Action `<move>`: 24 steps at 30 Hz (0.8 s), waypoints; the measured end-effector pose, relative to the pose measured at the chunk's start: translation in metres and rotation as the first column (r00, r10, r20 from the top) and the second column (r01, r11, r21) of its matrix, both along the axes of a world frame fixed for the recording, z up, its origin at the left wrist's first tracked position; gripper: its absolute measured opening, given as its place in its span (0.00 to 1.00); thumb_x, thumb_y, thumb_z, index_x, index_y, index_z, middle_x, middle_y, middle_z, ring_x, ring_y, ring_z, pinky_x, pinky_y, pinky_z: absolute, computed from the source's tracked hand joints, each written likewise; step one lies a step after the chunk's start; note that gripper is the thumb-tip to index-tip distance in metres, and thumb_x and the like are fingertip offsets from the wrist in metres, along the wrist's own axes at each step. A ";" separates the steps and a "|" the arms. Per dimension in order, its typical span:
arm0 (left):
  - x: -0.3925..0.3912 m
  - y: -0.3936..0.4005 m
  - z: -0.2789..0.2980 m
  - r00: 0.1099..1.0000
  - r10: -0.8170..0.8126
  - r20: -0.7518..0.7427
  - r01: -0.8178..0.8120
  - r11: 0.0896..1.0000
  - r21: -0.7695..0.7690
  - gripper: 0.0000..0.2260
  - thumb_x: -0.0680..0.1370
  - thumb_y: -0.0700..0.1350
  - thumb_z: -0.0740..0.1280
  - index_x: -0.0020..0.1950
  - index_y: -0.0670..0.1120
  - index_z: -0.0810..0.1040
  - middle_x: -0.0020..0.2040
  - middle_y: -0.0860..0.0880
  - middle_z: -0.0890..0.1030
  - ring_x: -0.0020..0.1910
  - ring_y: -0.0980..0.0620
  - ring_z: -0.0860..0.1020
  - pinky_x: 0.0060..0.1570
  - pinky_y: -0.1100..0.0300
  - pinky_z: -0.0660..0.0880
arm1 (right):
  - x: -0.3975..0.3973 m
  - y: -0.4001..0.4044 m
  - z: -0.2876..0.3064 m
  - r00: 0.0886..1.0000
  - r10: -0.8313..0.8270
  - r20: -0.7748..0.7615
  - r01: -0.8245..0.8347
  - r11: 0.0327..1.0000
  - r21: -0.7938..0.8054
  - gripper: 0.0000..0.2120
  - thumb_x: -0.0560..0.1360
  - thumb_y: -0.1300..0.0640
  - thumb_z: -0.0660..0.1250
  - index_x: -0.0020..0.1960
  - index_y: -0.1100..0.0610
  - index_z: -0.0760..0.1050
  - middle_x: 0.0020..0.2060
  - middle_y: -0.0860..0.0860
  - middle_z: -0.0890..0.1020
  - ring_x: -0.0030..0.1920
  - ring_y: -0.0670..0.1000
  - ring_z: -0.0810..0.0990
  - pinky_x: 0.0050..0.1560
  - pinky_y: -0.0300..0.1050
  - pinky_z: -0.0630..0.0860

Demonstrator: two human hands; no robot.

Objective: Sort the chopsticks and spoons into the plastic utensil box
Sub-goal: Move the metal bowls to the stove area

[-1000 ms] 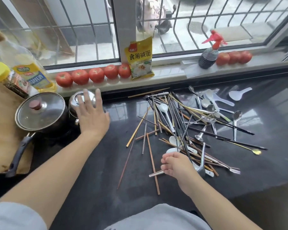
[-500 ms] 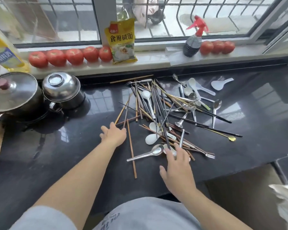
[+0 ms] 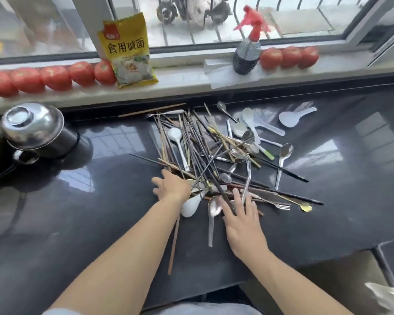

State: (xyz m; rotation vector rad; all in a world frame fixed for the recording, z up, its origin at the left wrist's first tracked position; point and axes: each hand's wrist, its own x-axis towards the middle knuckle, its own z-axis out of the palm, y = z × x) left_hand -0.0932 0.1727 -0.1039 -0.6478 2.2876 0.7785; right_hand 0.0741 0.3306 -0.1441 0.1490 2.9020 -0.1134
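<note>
Chopsticks [image 3: 200, 144] and spoons lie in one tangled heap on the dark counter [image 3: 100, 223], mid-frame, below the sill. Left hand [image 3: 172, 186] at the heap's near-left edge, fingers spread and reaching into the sticks; whether it holds any, cannot tell. Right hand [image 3: 240, 214] flat on the near edge, fingers straight and splayed over dark sticks, touching them. White spoon [image 3: 190, 206] between the two hands, bowl toward the person. Steel spoon [image 3: 213, 214] just beside the right hand, handle pointing down-frame. One brown chopstick [image 3: 173, 245] lies apart from the heap, alongside the left forearm. Fork [image 3: 282, 206] and gold spoon [image 3: 305, 207] at the heap's right. More white spoons [image 3: 293, 117] near the sill. Steel pot [image 3: 35, 130] far left. Tomatoes [image 3: 55, 78], yellow packet [image 3: 127, 51] and spray bottle [image 3: 248, 51] on the sill.
</note>
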 end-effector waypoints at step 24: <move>0.057 0.025 0.023 0.910 0.332 0.250 -0.384 0.900 0.204 0.20 0.75 0.44 0.64 0.66 0.39 0.74 0.59 0.37 0.78 0.54 0.39 0.79 0.48 0.45 0.81 | -0.038 0.163 0.026 0.910 0.415 -0.007 -0.414 0.910 0.018 0.33 0.77 0.59 0.63 0.80 0.55 0.59 0.80 0.59 0.56 0.80 0.65 0.43 0.77 0.65 0.56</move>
